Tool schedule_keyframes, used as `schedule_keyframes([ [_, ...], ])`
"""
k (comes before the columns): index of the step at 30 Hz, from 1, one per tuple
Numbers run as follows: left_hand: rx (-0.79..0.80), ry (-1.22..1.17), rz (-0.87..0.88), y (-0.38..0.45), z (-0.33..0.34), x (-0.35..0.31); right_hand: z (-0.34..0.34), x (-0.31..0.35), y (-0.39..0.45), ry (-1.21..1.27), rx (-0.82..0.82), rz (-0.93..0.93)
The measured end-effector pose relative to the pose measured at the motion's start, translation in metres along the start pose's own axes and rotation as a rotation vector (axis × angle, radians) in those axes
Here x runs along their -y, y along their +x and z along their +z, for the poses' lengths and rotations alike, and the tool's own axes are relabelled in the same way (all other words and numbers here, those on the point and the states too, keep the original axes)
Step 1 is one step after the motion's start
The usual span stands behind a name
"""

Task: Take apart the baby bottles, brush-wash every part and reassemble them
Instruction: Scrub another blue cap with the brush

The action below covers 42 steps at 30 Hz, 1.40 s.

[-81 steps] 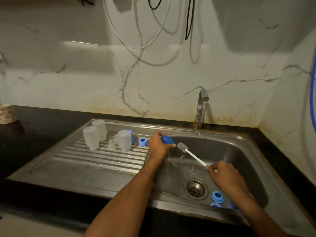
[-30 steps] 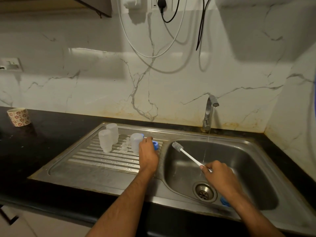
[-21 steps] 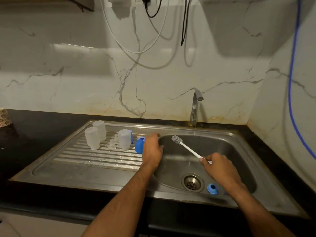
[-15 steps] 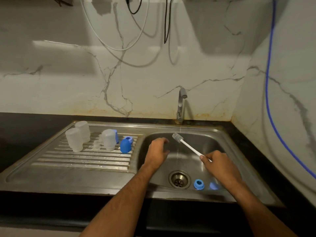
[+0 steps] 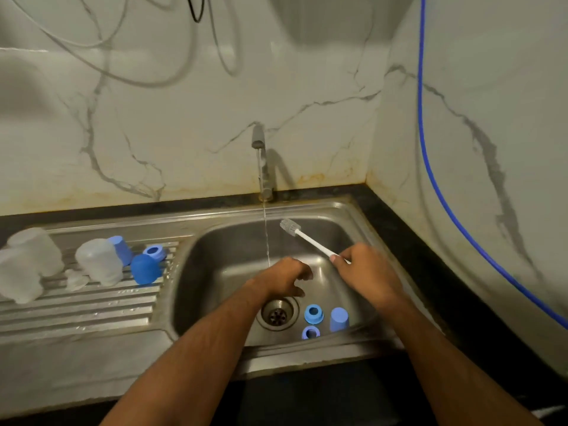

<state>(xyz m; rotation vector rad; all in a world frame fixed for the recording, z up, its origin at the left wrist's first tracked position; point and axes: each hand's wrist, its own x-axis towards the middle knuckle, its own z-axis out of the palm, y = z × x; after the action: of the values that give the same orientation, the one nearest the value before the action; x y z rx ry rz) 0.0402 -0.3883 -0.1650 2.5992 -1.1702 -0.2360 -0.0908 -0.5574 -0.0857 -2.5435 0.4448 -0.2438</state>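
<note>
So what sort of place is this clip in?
Most likely a home kitchen: a steel sink with a ribbed draining board, a running tap, and marble-look wall tiles.

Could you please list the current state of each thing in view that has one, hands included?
Tap: running, thin stream into the basin.
Left hand: empty, fingers loosely curled, over the basin.
Right hand: grips the brush handle.
Brush: held, bristles raised.
Blue rings in basin: lying by the drain.
Blue cap in basin: standing.
Clear bottles: upside down on the drainboard.
Round blue cap: on the drainboard.
</note>
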Motion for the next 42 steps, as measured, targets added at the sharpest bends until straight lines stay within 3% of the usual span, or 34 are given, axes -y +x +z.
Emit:
schedule_keyframes([
  [6,0.191,0.05,0.082,0.041,0.027,0.007,0.013,-0.012,0.028,0.001,-0.011,-0.017],
  [18,0.371,0.1,0.112,0.059,0.084,0.001,0.041,-0.033,0.045,-0.074,0.0,-0.014],
  [31,0.232,0.099,0.039,0.05,0.061,0.008,0.045,-0.038,0.032,-0.086,0.054,0.015],
  [35,0.203,0.082,-0.058,0.034,0.046,0.012,0.047,-0.026,0.025,-0.067,0.047,-0.013],
  [42,-0.043,-0.084,-0.286,0.008,0.011,0.026,0.031,-0.008,0.02,-0.054,0.011,-0.025],
])
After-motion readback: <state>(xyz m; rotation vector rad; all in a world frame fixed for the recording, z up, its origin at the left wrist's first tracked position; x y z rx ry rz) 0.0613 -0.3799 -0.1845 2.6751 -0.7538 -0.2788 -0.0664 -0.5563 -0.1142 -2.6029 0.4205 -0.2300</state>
